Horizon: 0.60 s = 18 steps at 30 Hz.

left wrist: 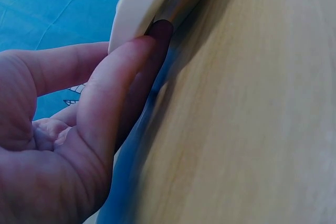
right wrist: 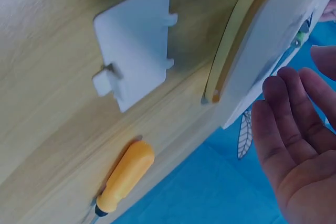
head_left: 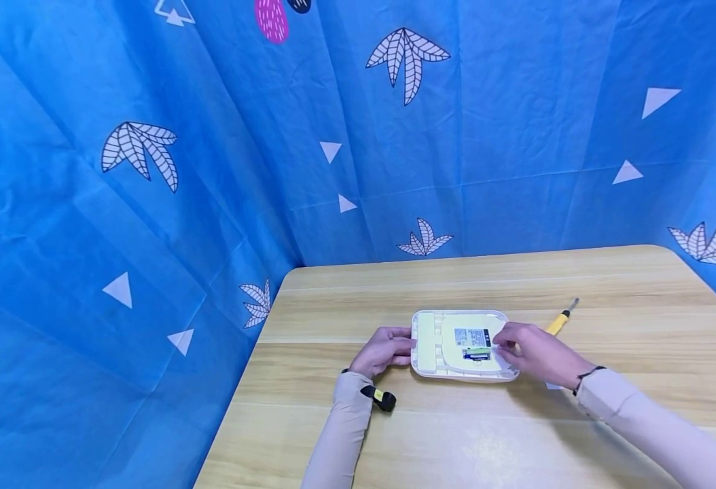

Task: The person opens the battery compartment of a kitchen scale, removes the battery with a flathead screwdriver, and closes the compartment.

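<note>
While the white device [head_left: 460, 345] lay back-up near the middle of the table [head_left: 578, 435], its battery cover [right wrist: 134, 44] was already off and lay flat on the wood beside the yellow screwdriver [right wrist: 123, 176], toward the right edge. A battery [head_left: 476, 354] sat in the open bay. The left hand [head_left: 384, 350] steadied the device's left rim with straight fingers; the right hand [head_left: 535, 353] hovered over the bay, fingers loosely extended, pinching nothing. Judging by this, the cover remained to be refitted.

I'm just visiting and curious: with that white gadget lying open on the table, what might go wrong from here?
The loose cover lies beside the right hand and could get knocked off the table. The screwdriver may roll. The left hand only steadies the white device at its edge, so it might slide.
</note>
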Each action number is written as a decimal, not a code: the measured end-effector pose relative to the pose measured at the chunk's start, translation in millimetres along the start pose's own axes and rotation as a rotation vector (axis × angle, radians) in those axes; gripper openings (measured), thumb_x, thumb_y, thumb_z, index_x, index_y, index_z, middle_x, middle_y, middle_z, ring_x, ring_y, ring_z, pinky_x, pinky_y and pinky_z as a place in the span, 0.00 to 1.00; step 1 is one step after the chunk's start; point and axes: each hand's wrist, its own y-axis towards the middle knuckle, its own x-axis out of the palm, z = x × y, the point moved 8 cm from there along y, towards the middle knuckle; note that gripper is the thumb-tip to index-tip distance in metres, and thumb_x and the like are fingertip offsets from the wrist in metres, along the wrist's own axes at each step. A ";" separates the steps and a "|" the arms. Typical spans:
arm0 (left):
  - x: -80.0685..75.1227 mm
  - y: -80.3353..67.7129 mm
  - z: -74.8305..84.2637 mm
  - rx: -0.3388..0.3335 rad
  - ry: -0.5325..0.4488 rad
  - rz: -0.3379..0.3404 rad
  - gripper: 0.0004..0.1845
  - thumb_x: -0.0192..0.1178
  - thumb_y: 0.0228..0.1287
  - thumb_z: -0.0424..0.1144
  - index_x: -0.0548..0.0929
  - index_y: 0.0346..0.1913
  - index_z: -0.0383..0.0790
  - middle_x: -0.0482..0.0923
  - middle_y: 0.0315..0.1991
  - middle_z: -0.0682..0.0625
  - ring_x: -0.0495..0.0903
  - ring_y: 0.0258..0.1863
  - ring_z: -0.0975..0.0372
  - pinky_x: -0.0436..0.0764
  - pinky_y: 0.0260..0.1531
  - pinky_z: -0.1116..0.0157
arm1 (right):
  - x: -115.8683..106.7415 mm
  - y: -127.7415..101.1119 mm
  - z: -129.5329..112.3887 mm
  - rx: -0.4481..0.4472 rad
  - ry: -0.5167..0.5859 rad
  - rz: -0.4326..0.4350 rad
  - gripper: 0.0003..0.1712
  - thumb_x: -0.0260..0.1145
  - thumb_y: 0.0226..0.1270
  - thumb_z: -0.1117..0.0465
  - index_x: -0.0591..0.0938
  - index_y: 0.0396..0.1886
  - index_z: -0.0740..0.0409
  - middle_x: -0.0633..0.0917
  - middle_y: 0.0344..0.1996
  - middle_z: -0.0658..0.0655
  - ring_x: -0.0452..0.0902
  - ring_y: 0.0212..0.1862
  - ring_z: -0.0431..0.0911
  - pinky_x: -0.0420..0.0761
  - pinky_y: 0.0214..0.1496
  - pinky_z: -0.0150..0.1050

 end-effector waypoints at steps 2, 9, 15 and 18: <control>0.0 0.1 -0.2 0.000 0.002 0.000 0.25 0.61 0.71 0.28 0.73 0.68 0.23 0.88 0.51 0.35 0.90 0.40 0.61 0.91 0.37 0.72 | 2.0 1.0 -1.1 -0.004 0.006 -0.007 0.08 0.71 0.63 0.69 0.89 0.36 0.52 0.85 0.32 0.44 0.75 0.34 0.31 0.85 0.35 0.29; -0.9 1.7 -2.3 -0.006 -0.001 -0.001 0.26 0.62 0.71 0.28 0.72 0.68 0.24 0.88 0.51 0.35 0.90 0.39 0.62 0.91 0.36 0.73 | 7.4 4.5 -5.4 -0.012 0.006 -0.038 0.13 0.71 0.63 0.69 0.84 0.28 0.45 0.80 0.27 0.40 0.69 0.31 0.32 0.76 0.30 0.26; -1.4 2.7 -2.7 -0.011 -0.003 -0.001 0.25 0.62 0.71 0.28 0.73 0.68 0.24 0.88 0.51 0.36 0.90 0.39 0.61 0.91 0.37 0.72 | 10.2 7.5 -5.4 -0.015 -0.018 -0.031 0.14 0.71 0.63 0.69 0.83 0.27 0.44 0.79 0.27 0.39 0.69 0.32 0.31 0.78 0.31 0.28; -1.4 3.2 -2.5 -0.014 -0.004 0.000 0.25 0.62 0.71 0.28 0.73 0.68 0.25 0.88 0.51 0.36 0.90 0.40 0.61 0.91 0.37 0.72 | 11.8 8.7 -3.9 -0.007 -0.015 -0.033 0.13 0.71 0.63 0.69 0.84 0.27 0.44 0.80 0.28 0.40 0.70 0.32 0.31 0.78 0.31 0.28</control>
